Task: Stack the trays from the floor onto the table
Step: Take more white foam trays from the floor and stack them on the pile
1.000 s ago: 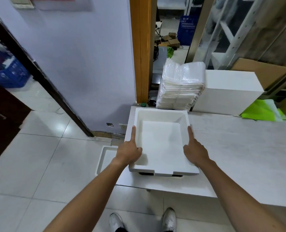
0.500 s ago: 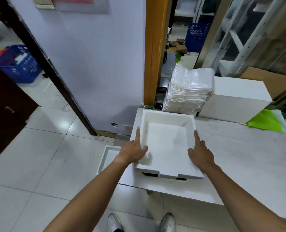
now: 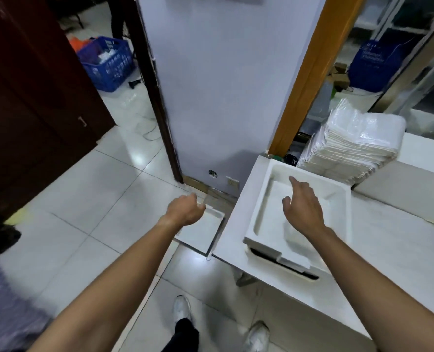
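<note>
A white foam tray [image 3: 338, 199] lies on top of another tray at the near left corner of the white table [image 3: 388, 250]. My right hand [image 3: 303, 208] hovers over the tray's hollow with fingers extended and holds nothing. Left of the table, a second white tray [image 3: 202, 233] lies on the tiled floor, partly under the table's edge. My left hand [image 3: 185, 209] hangs above that floor tray, fingers loosely curled, holding nothing.
A stack of plastic-wrapped white sheets [image 3: 350, 151] and a white box [image 3: 427, 179] stand behind the tray. A lilac wall panel [image 3: 211, 85] and orange post [image 3: 305, 80] rise ahead. A blue crate [image 3: 106, 63] sits far left by a dark cabinet [image 3: 33, 97].
Both hands have let go of the tray's sides. My left hand moved left off the table to above the floor tray; my right hand lifted over the tray. The view swung left.
</note>
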`<action>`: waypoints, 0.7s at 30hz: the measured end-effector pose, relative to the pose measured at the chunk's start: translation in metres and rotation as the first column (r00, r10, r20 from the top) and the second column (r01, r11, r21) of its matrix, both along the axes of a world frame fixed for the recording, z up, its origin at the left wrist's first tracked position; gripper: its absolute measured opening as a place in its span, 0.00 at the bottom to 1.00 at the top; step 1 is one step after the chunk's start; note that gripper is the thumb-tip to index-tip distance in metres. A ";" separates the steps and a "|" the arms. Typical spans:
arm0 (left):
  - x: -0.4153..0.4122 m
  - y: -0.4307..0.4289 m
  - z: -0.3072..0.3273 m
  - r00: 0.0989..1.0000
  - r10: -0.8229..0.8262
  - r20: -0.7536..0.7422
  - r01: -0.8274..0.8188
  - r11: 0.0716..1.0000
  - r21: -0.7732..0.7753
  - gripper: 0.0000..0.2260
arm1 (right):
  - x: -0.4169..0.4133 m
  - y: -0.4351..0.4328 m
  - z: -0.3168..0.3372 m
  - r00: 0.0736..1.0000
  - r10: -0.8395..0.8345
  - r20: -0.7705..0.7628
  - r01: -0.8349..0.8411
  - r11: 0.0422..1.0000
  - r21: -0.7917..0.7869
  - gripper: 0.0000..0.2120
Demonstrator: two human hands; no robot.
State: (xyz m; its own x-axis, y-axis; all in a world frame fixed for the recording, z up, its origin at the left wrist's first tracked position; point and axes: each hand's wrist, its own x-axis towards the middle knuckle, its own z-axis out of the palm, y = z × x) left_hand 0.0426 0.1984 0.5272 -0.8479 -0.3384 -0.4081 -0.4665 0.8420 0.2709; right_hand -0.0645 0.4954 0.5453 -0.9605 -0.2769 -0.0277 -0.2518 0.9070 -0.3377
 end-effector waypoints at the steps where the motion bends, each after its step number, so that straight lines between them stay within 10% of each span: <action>1: 0.005 -0.012 0.000 1.000 0.025 0.008 -0.025 1.000 -0.005 0.22 | -0.001 -0.012 0.001 0.999 0.045 0.019 -0.045 0.999 -0.003 0.28; 13: 0.053 -0.141 -0.032 0.931 0.362 0.047 -0.364 0.914 0.178 0.16 | 0.010 -0.151 -0.024 0.923 0.357 0.143 -0.369 0.927 0.064 0.26; 21: 0.057 -0.184 -0.100 0.927 0.336 0.165 -0.370 0.891 0.264 0.12 | 0.007 -0.207 -0.089 0.836 0.282 0.470 -0.425 0.875 0.231 0.26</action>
State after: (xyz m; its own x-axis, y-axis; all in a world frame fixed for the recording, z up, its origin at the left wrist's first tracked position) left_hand 0.0993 0.0144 0.4271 -0.6371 -0.4618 -0.6171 -0.7599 0.5103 0.4027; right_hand -0.0577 0.2882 0.4565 -0.6759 -0.5024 -0.5392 -0.4787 0.8556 -0.1970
